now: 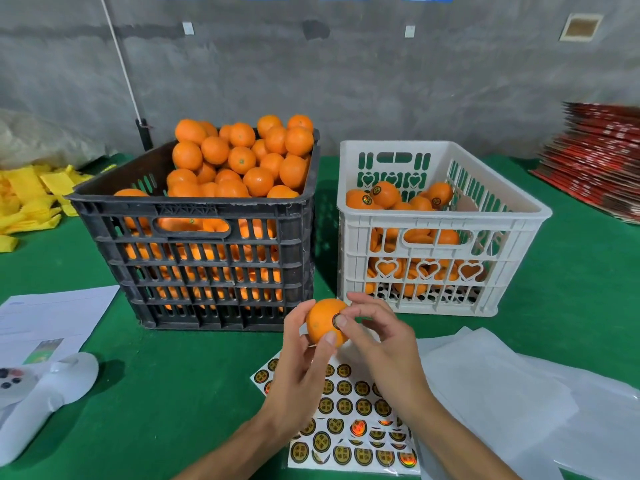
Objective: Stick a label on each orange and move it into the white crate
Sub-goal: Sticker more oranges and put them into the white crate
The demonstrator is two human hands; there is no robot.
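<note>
Two bare forearms, left hand (300,368) and right hand (384,351), no sleeves, rings or gloves.

crates: 2, one black crate (194,216), one white crate (443,216)
hands: 2
held orange (323,322): 1
label sheets (349,420): at least 2
</note>
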